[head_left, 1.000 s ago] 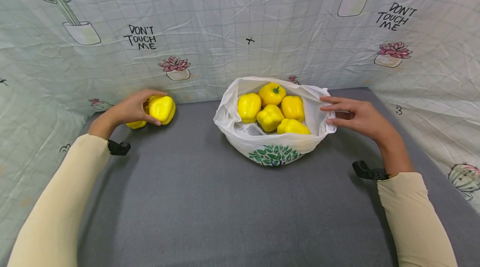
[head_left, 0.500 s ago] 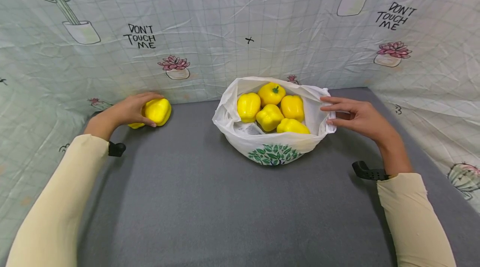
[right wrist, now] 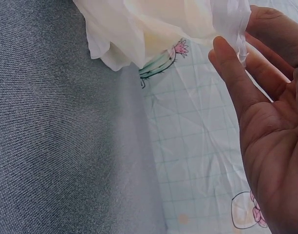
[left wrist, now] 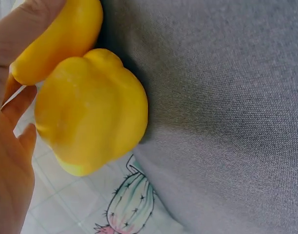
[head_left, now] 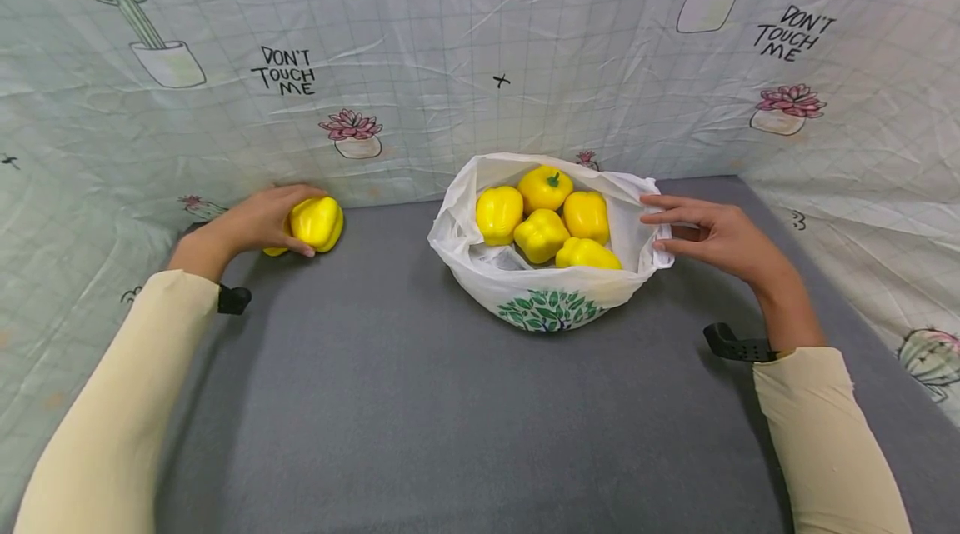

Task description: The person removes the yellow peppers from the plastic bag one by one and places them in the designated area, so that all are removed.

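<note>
At the table's back left, my left hand (head_left: 258,220) holds a yellow bell pepper (head_left: 318,226) between thumb and fingers. A second yellow bell pepper (left wrist: 93,114) lies beside it on the table, mostly hidden by the hand in the head view. Right of the middle stands a white plastic bag (head_left: 480,277) with a green tree print, its mouth spread wide. Several yellow bell peppers (head_left: 542,236) lie inside it. My right hand (head_left: 723,238) pinches the bag's right rim between thumb and fingers; in the right wrist view the fingertips (right wrist: 222,46) meet the thin plastic.
A grey cloth-covered table (head_left: 450,417) lies under everything. Pale cloth (head_left: 450,42) printed with cacti hangs right behind the bag and the left-hand peppers, and along both sides. A crumpled clear piece (head_left: 501,257) lies inside the bag by the peppers.
My left hand and the bell pepper in it have shifted slightly left since a second ago, and stayed almost still over the last half second. The right hand and bag have not moved.
</note>
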The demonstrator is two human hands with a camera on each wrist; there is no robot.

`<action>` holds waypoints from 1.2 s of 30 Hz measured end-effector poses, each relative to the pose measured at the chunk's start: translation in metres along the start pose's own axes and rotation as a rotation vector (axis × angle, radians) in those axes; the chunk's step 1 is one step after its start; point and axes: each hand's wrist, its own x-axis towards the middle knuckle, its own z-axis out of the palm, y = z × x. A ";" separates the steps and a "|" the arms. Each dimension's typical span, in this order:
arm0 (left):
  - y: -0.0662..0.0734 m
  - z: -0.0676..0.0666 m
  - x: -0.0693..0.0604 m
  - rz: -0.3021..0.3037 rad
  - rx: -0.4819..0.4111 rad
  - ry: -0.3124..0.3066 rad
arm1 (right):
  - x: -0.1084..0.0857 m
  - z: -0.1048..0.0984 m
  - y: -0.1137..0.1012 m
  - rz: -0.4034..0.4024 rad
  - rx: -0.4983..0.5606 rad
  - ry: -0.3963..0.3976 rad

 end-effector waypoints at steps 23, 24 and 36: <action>0.090 -0.025 0.026 0.048 -0.025 0.095 | -0.001 -0.002 0.001 0.003 -0.007 0.012; 0.094 -0.026 0.028 0.060 -0.023 0.103 | -0.001 -0.002 0.001 0.002 -0.005 0.013; 0.136 -0.027 0.040 0.172 -0.064 0.128 | -0.002 -0.003 0.000 -0.036 0.036 0.005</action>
